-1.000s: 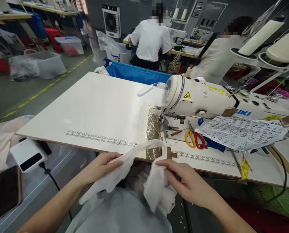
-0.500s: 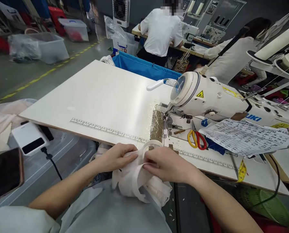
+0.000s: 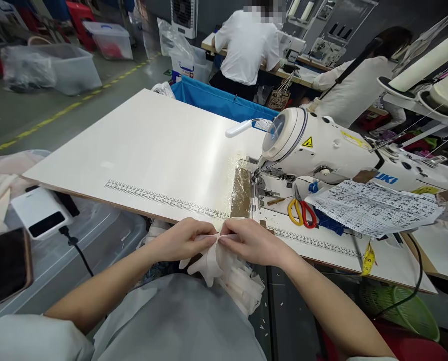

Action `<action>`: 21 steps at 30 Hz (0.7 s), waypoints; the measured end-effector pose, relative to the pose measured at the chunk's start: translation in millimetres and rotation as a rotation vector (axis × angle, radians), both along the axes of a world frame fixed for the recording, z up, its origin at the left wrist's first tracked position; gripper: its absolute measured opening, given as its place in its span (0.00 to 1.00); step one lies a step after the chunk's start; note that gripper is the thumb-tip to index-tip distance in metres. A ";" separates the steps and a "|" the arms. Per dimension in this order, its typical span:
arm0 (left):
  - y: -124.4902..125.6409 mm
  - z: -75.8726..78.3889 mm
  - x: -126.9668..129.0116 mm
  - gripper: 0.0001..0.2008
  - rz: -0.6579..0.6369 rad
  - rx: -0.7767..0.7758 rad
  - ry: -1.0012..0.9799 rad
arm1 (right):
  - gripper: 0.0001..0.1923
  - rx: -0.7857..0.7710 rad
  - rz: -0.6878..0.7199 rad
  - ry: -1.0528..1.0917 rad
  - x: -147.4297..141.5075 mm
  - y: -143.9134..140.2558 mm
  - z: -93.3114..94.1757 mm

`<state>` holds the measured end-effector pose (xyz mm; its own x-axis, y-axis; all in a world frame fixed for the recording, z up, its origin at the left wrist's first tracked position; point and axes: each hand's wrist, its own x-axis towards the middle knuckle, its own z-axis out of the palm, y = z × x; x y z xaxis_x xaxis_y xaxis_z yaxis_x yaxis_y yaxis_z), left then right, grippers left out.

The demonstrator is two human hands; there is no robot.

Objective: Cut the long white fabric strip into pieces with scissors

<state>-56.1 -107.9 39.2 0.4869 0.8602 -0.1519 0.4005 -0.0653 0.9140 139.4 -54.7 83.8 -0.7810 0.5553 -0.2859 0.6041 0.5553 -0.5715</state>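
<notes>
Where the surface (image 3: 152, 150) ends at its near edge, the left hand (image 3: 182, 240) and right hand (image 3: 252, 243) meet, fingers pinched on a white fabric piece (image 3: 224, 268). It hangs bunched over the lap, near the sewing machine (image 3: 321, 150) and scissors (image 3: 301, 210).

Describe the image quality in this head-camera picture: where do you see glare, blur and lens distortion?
Head view: glare streaks the white table and glints off the shiny plate by the needle; the floor bins at top left are blurred; the table edges bow from the wide lens; both hands and the white cloth stay sharp.
</notes>
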 end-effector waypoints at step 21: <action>25.4 3.8 -0.1 0.15 -0.297 -0.071 -0.173 | 0.07 -0.018 -0.095 0.364 15.0 -14.0 -14.0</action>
<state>-56.3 -82.6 43.0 0.7382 0.6672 -0.0998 0.2127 -0.0899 0.9730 154.4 -68.7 69.8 -0.7787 0.6274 -0.0092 0.4075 0.4945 -0.7677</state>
